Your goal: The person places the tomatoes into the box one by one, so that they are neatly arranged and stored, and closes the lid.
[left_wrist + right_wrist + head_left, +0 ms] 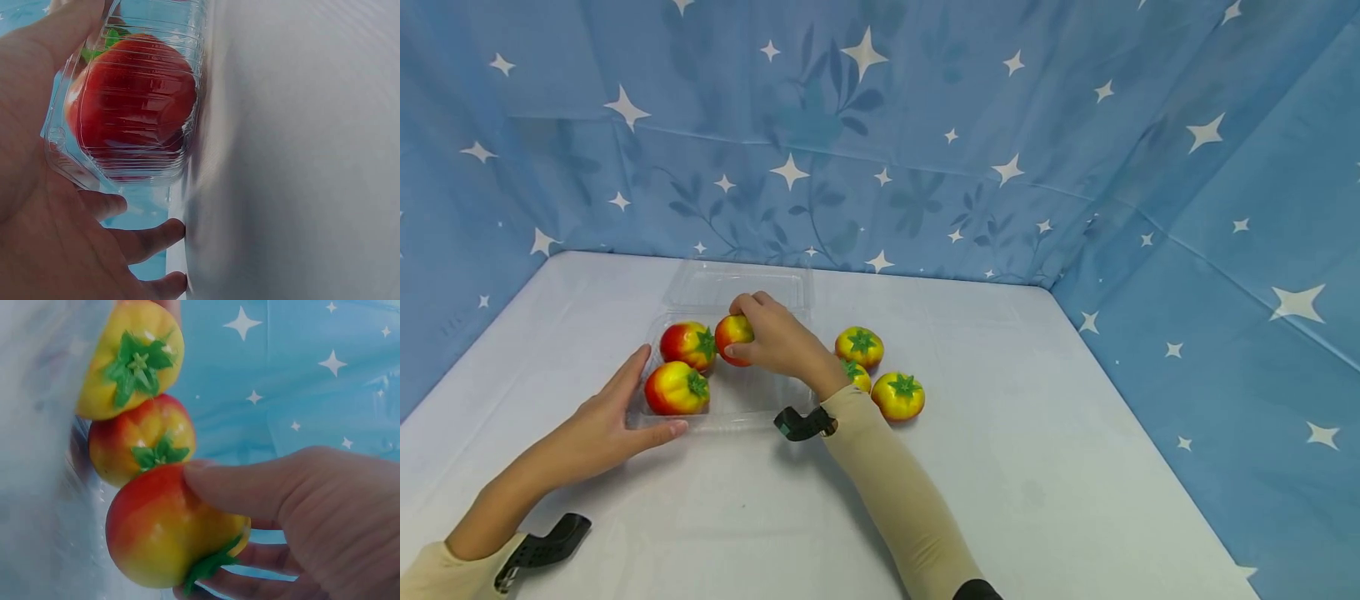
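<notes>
My right hand (786, 337) pinches a red-and-yellow tomato-like fruit (733, 337) between thumb and fingers, over the clear plastic clamshell box (752, 414). In the right wrist view the held fruit (162, 531) has its green leafy top turned down toward the fingers. Two similar fruits, a redder one (685, 346) and a yellower one (673, 390), sit in the left side of the box. At the box's near left corner is my left hand (602, 429), thumb along the front and fingers extended along the left side. Through the plastic wall, the left wrist view shows a red fruit (134, 94).
Right of the box, a loose group of yellow fruits with green tops stands on the white table (1037, 467): a far one (859, 347), a near one (898, 397), and one (856, 375) partly behind the right wrist. The box's lid (737, 285) lies folded back.
</notes>
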### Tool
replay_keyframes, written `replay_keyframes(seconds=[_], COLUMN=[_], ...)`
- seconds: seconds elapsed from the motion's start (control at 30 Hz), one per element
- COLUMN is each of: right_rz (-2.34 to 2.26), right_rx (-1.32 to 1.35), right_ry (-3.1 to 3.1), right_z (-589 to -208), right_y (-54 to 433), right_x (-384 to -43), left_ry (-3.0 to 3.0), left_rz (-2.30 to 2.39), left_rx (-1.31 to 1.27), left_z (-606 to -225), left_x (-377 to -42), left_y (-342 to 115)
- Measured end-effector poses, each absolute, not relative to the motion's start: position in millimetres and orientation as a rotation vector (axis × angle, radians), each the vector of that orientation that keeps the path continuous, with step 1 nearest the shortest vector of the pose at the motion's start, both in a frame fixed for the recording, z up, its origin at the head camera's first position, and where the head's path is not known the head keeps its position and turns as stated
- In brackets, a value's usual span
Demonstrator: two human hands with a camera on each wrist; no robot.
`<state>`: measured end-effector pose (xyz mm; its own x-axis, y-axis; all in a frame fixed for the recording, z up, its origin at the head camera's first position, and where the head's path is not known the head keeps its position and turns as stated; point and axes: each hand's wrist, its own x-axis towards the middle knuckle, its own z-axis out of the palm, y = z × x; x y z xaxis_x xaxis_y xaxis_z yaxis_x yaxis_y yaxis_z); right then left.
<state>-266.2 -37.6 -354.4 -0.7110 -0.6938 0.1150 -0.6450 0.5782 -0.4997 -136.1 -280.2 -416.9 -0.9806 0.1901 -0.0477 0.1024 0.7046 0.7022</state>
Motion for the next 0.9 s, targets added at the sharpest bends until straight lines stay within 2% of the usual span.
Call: replay_keyframes(seconds=[0.33,0.9], right_rz=[-0.625,-0.638], right_rx=[-1.152,-1.161], right_ry=[2.766,2.705], right_z=[-362.6,-365.0], right_y=[-45.9,-40.5], right_x=[-263.7,-262.5], left_ry=[2.801,2.797], left_rz=[1.156,1.165], left_rx=[0.266,0.273], left_z=[-416.9,-415.7], left_x=[-135.9,-135.1], left_y=[-280.5,-279.7])
